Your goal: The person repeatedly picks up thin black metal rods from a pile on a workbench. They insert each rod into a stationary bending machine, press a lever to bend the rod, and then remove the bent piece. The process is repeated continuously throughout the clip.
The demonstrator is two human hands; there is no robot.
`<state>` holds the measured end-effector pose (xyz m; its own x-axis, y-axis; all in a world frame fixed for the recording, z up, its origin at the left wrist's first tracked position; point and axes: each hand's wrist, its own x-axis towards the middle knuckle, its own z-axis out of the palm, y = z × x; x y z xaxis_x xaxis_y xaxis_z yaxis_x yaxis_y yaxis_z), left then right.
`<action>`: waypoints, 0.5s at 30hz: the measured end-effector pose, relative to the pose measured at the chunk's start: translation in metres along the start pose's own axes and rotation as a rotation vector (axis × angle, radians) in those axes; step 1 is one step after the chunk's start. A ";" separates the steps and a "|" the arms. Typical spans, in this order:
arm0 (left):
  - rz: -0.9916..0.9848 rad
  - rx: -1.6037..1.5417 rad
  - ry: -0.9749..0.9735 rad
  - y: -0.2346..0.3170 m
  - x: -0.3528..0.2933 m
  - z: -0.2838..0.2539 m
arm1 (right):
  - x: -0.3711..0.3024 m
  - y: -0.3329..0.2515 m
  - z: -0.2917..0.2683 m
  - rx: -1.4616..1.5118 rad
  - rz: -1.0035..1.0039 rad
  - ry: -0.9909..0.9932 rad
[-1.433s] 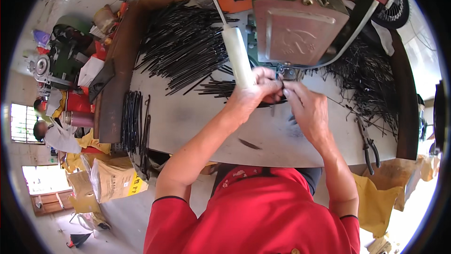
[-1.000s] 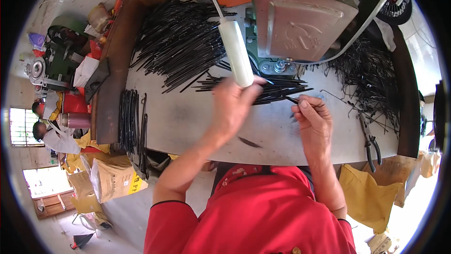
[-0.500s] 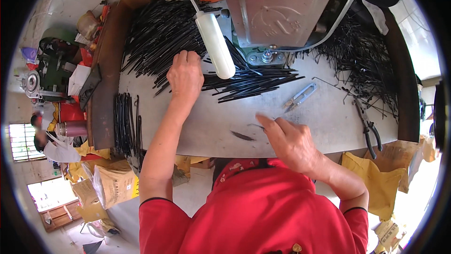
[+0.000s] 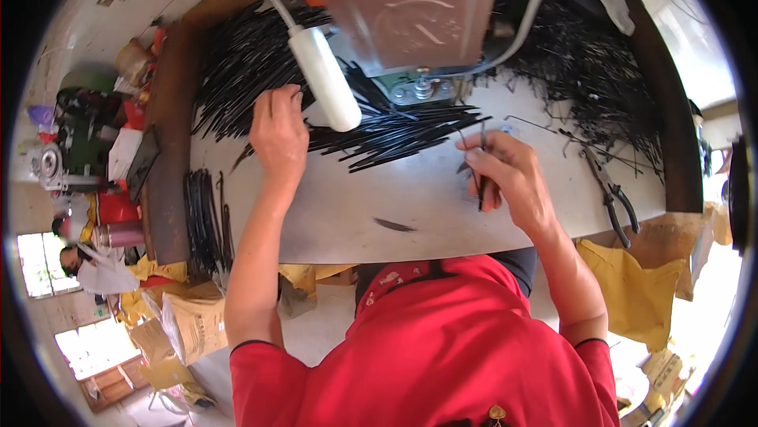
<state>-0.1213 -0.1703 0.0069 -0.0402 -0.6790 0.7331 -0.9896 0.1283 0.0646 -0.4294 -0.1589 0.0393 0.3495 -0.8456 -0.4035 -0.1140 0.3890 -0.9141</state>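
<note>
My left hand (image 4: 280, 133) is closed at the near edge of a big pile of thin black rods (image 4: 253, 56). Its fingers curl downward, so whatever they hold is hidden. Over the right side of the metal tabletop (image 4: 316, 226), my right hand (image 4: 513, 178) is closed around small thread snips (image 4: 481, 190), seen edge-on and partly covered by the fingers. A second bunch of black rods (image 4: 403, 139) lies between my hands, below the machine. One small dark sliver (image 4: 393, 225) rests nearer the table's front edge.
A machine with a reddish metal cover (image 4: 410, 16) stands at the back, a white cylindrical lamp (image 4: 325, 80) hanging beside it. Tangled black bent wires (image 4: 608, 72) are heaped at right, with black-handled pliers (image 4: 612, 194) nearby. More rods (image 4: 207, 218) lie far left. Raised side boards (image 4: 683, 111) border the table.
My right hand has moved up and forward from near the table's front edge to where the snips lay, and has taken hold of them. My left hand stays by the rod pile. The view has shifted slightly.
</note>
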 end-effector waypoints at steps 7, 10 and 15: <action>-1.041 -1.382 -0.531 0.093 0.018 -0.009 | 0.045 0.002 0.020 0.303 -0.119 -0.010; -1.167 -1.528 -0.446 0.109 0.013 0.007 | 0.052 0.002 0.029 0.340 -0.137 0.005; -1.183 -1.602 -0.379 0.114 0.005 0.020 | 0.056 0.004 0.035 0.329 -0.143 0.024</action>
<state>-0.2369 -0.1736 0.0049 0.1740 -0.9532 -0.2473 0.4332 -0.1514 0.8885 -0.3777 -0.1917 0.0151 0.3183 -0.9067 -0.2767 0.2413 0.3597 -0.9013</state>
